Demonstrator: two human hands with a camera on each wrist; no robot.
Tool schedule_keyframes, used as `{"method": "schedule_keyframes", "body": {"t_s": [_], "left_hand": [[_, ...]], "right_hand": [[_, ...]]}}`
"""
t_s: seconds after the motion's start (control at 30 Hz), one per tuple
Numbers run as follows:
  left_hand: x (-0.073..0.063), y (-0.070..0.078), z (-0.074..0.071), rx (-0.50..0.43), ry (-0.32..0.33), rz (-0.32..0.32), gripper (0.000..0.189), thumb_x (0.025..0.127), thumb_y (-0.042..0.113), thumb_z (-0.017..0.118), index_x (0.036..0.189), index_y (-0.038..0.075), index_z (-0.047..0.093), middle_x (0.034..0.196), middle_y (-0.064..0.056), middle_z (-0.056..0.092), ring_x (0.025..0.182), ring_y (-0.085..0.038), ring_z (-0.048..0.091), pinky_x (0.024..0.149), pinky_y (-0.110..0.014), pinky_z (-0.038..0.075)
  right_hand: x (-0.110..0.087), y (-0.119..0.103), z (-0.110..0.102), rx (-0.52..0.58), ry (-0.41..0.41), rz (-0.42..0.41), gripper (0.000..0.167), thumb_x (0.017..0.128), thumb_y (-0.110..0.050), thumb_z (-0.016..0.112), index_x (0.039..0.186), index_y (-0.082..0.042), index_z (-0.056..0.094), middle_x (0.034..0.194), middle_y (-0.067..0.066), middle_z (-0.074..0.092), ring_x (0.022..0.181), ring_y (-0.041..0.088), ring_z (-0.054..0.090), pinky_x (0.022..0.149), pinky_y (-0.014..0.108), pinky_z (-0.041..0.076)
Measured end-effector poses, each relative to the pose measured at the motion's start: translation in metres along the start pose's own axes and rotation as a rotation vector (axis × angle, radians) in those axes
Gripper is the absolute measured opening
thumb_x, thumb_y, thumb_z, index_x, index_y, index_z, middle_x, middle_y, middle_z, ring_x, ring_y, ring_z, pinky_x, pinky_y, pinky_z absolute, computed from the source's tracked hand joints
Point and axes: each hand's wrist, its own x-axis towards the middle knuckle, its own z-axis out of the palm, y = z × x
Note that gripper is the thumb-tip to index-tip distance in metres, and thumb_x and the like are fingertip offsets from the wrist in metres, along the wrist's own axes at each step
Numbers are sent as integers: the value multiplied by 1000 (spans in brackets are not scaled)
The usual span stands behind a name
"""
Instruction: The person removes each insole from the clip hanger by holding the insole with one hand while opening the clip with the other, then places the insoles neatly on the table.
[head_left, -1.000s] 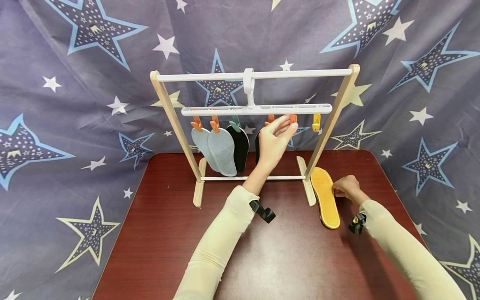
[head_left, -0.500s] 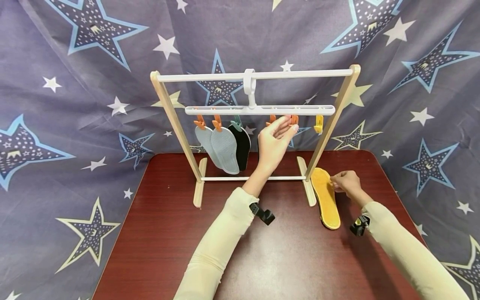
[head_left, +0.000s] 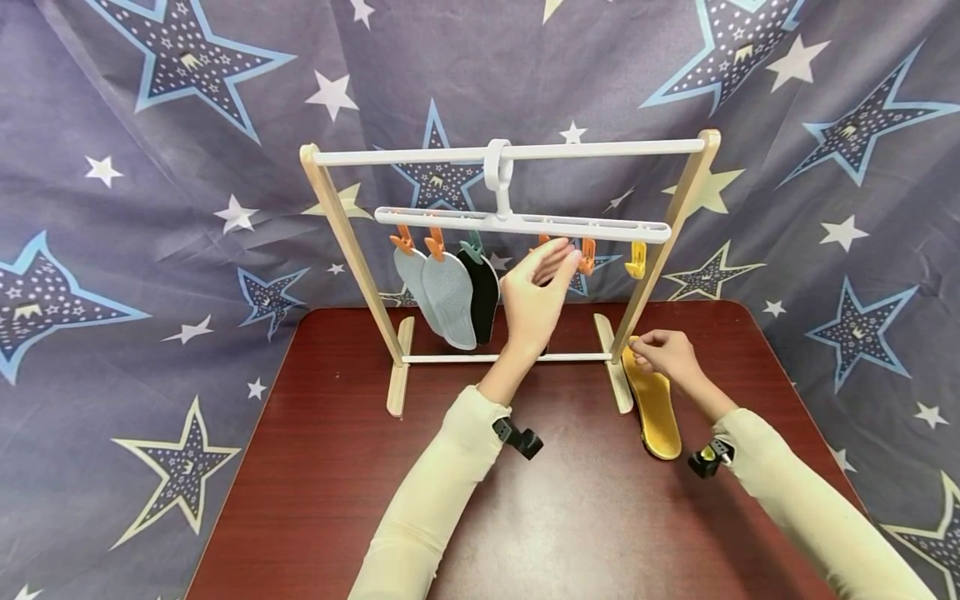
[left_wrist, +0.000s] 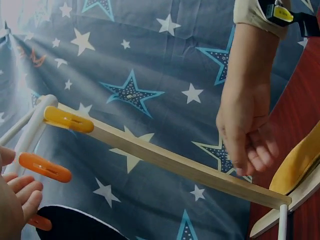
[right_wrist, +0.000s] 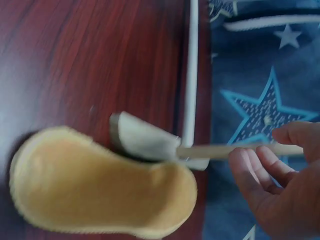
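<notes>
My left hand [head_left: 534, 300] is raised at the hanger bar [head_left: 442, 218], its relaxed, bent fingertips right beside an orange clip [head_left: 588, 257]. In the left wrist view that clip [left_wrist: 45, 167] dangles with nothing in it. A yellow clip [head_left: 637, 260] hangs farther right. Behind the left hand, a dark insole [left_wrist: 75, 225] hangs near another orange clip [left_wrist: 40, 222], mostly hidden in the head view. My right hand [head_left: 672, 360], fingers loosely bent and holding nothing, hovers over the top of a yellow insole [head_left: 657, 417]. This insole lies on the table beside the rack's right foot.
Grey insoles [head_left: 448, 304] and a black insole [head_left: 487, 292] hang from clips on the left half of the bar. A wooden rack [head_left: 348, 242] with a white top rail [head_left: 600, 149] carries the hanger. A star-patterned cloth [head_left: 225, 350] stands behind the red-brown table [head_left: 330, 467].
My right hand has left the yellow insole's edge and moved left and up. My left hand has drifted left and slightly down from the orange clip. The hanger bar's right end has dipped.
</notes>
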Motion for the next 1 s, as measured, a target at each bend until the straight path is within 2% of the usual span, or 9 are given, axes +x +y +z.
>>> {"method": "schedule_keyframes", "body": {"t_s": [0.2,0.3,0.37,0.47,0.57,0.63,0.73,0.87,1.0], "left_hand": [[2,1,-11,-18,139,78,24,94,17,74,107,-4,76,92,-19,78,78,-29,76,73,-27,62],[3,1,-18,-10,192,94,23,95,16,73,105,-4,76,90,-20,77,75,-27,74,69,-24,60],[4,0,-22,18,217,100,22,95,16,73,105,-3,77,90,-19,75,75,-21,70,69,-20,57],[5,-4,-28,58,228,98,20,95,14,72,105,-2,77,92,-19,69,79,-12,63,72,-18,54],[6,-7,-33,63,200,94,19,95,7,70,108,-5,75,98,-22,66,86,-16,62,78,-24,55],[6,-9,-35,49,161,88,21,95,3,68,112,-8,73,106,-25,66,95,-25,65,88,-33,58],[7,-10,-39,17,88,69,25,95,1,65,118,-10,70,116,-29,66,108,-38,65,101,-45,55],[9,-11,-44,-12,-4,-6,29,98,3,63,124,-9,67,125,-27,66,120,-39,63,110,-43,49],[13,-13,-49,-51,-97,-91,32,100,5,60,129,-7,65,132,-24,66,127,-34,61,112,-37,49]], "right_hand": [[-4,-18,13,63,-21,-149,29,96,-4,64,111,21,64,87,-2,76,61,-5,65,60,17,59],[-5,-26,19,106,-29,-209,26,95,-2,66,110,20,65,81,-8,73,65,-5,65,61,15,58],[-6,-31,23,128,-36,-247,25,95,-1,66,109,19,66,76,-12,69,66,-4,64,61,15,58],[-8,-38,31,147,-40,-297,23,95,-1,68,107,18,66,75,-13,69,66,-3,63,58,15,56],[-9,-46,38,171,-41,-328,23,94,-2,69,107,17,66,78,-10,72,67,-2,66,59,15,57],[-10,-52,42,185,-37,-345,22,94,-1,70,108,15,67,82,-2,75,69,0,69,61,16,58],[-11,-60,47,181,-40,-384,22,94,-2,70,111,12,67,92,14,75,71,2,69,65,18,60],[-13,-69,53,136,-48,-422,26,93,-8,73,115,6,69,106,27,73,81,0,70,74,16,58],[-13,-76,60,136,-71,-448,33,92,-10,75,121,5,68,115,28,71,95,-1,69,85,15,56]]}}
